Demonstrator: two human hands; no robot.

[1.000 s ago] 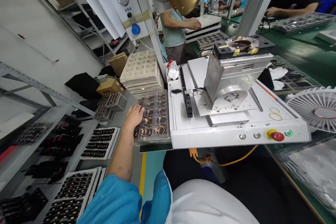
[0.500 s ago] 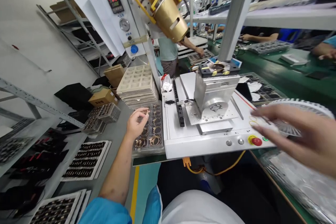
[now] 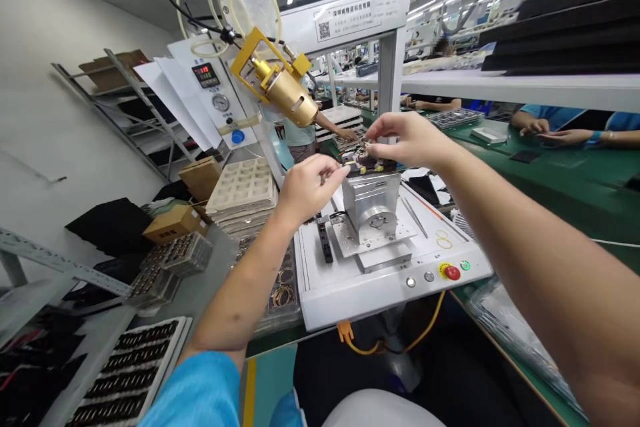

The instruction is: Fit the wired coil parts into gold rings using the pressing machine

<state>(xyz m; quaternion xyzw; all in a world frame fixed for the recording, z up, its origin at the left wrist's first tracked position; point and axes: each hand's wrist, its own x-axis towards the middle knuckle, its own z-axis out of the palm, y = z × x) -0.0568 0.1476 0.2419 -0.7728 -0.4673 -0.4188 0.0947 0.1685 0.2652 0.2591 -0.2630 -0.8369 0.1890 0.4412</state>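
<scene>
Both my hands are raised above a black fixture block [image 3: 370, 165] with yellow tape, mounted on a tilted aluminium block [image 3: 371, 205]. The fingertips of my right hand [image 3: 407, 140] pinch a tiny bright part just over the fixture. My left hand [image 3: 307, 192] is close by, its fingers drawn together, and whatever they hold is too small to make out. A tray of copper rings [image 3: 284, 287] lies below my left forearm, partly hidden by it.
The white benchtop machine base [image 3: 385, 293] carries a red emergency stop [image 3: 452, 273]. A brass cylinder head [image 3: 283, 97] hangs above the fixture. Beige trays [image 3: 243, 197] are stacked to the left. A co-worker in a teal shirt [image 3: 300, 137] stands behind the machine.
My right hand has come in from the right to above the fixture. My left hand has risen from the ring tray towards it. The view has tilted upward.
</scene>
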